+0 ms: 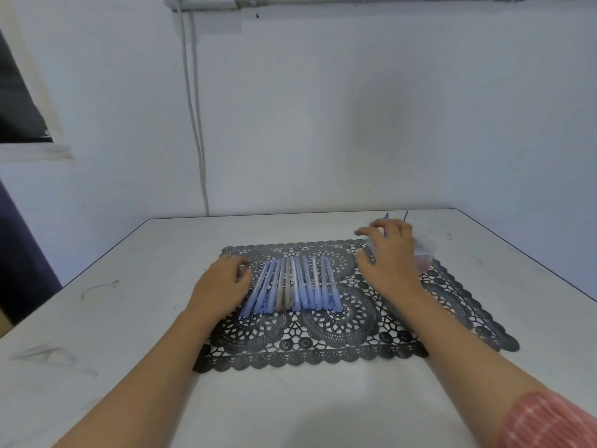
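A row of blue and grey pens [292, 287] lies side by side on the black lace placemat [355, 344], probably lined up for sorting. The left hand [219, 286] rests against the row's left edge, its fingers blurred, so I cannot tell whether they hold anything. The right hand [387, 253], fingers spread apart, reaches for the clear plastic box [425, 248] at the mat's far right corner, hiding much of it. The white counter [129, 318] carries everything.
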### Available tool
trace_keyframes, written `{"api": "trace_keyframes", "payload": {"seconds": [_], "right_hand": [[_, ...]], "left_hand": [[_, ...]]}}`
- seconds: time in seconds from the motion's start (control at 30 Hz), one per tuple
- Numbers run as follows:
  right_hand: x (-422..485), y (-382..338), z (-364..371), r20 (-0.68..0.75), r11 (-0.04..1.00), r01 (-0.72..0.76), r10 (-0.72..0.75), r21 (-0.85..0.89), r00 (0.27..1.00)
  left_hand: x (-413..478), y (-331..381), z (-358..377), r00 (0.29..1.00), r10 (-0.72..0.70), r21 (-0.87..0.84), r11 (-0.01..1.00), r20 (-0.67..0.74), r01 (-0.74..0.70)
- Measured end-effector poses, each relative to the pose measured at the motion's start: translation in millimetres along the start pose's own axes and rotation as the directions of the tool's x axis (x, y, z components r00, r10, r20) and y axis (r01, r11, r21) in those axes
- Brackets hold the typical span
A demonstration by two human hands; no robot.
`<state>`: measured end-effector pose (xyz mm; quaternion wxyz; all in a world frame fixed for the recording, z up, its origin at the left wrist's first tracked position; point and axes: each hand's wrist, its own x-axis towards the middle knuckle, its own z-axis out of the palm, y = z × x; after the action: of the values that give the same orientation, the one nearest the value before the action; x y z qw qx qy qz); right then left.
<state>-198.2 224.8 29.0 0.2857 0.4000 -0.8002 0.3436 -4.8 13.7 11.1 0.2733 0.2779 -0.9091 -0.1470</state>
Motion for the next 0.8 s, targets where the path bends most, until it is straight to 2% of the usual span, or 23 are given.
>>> {"api": "trace_keyframes", "payload": {"seconds": [0.07,0.1,0.17,0.23,0.33,0.43,0.6,0.8], "right_hand": [[-2.9,-10.1,-2.9,0.211,0.991,0.038,-0.065,0.129,0.975],[-5.9,-12.3,-3.2,0.359,0.985,0.041,-0.099,0.168,0.928],[-11.5,-14.5,-2.4,0.584,0.986,0.09,-0.155,0.139,0.797],[-15.9,-14.7,-0.8,0.679,0.985,0.143,-0.171,0.098,0.714],[-16.7,-13.7,-0.8,0.734,0.988,0.147,-0.141,0.056,0.664],[-16.8,-14.2,-2.9,0.755,0.988,0.149,-0.127,0.04,0.643],[-17.0,-13.8,-0.4,0.762,0.991,0.129,-0.106,0.03,0.638],[-16.4,-5.4,10.2,0.732,0.987,0.163,-0.118,0.01,0.671]], "left_hand": [[-3.1,3.4,-1.9,0.997,0.033,-0.059,0.998,0.068,-0.029],[-5.0,3.8,-1.7,0.99,0.065,-0.089,0.995,0.125,-0.054],[-7.5,3.6,0.1,0.953,0.147,-0.13,0.985,0.266,-0.116],[-9.4,3.2,3.9,0.901,0.196,-0.128,0.979,0.386,-0.158],[-10.2,4.5,8.8,0.845,0.215,-0.009,0.97,0.49,-0.242],[-11.0,7.0,11.2,0.823,0.23,0.074,0.947,0.519,-0.311],[-12.3,14.6,14.5,0.842,0.202,0.12,0.947,0.499,-0.298],[-13.0,18.2,17.2,0.87,0.176,0.154,0.95,0.46,-0.273]]}}
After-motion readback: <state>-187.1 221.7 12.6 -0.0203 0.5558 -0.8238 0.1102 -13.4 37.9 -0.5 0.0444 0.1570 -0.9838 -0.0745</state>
